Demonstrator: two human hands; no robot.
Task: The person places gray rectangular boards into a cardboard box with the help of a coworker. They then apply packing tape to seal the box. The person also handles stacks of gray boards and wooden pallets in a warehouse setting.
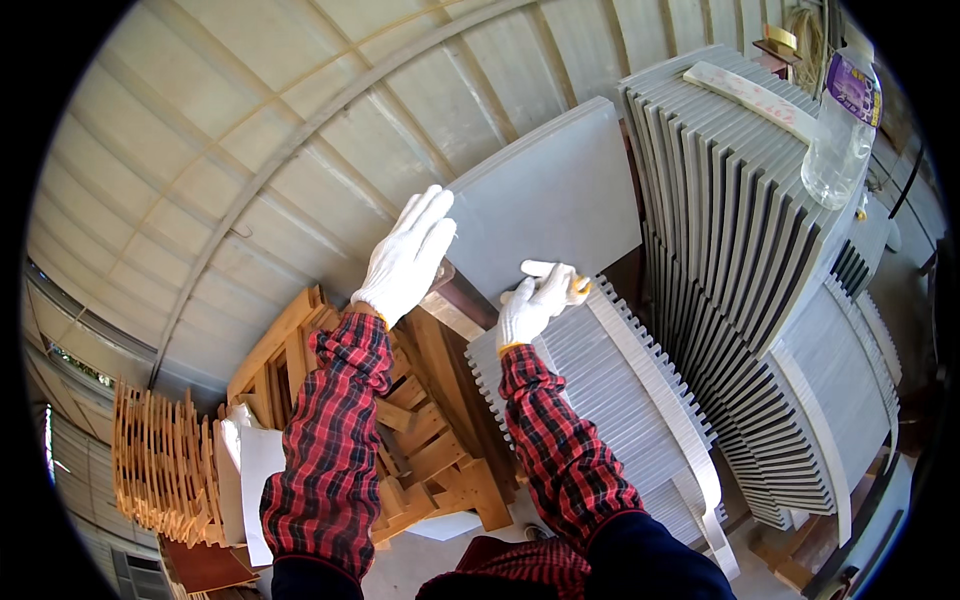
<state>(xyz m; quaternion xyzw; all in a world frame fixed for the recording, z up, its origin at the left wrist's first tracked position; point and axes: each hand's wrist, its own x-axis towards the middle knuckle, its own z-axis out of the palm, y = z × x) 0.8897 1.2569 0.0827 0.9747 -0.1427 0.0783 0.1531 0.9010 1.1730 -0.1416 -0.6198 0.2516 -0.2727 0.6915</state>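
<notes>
Up at one o'clock, a clear plastic bottle (838, 130) with a purple label tops banded grey slabs (745, 200). Centrally, the flat-open left hand (407, 255) steadies a smooth square grey panel (545, 200); the right hand (535, 300) pinches its lower edge.

Matt smooth grey tile (545, 195), white knitted cloth gloves (405, 255), bare rough wooden pallets (430, 440), clear glossy plastic bottle (840, 130)
</notes>
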